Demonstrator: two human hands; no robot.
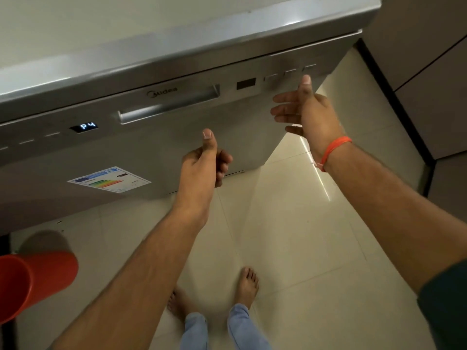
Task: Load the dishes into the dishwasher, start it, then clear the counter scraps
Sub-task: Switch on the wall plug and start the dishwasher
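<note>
Orange bucket cut off at left edge.

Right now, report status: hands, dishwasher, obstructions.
Left hand curled, empty, thumb up; right hand open near right-side buttons. Dishwasher door closed, display reads P4. Red bucket low left, nothing blocking.
</note>
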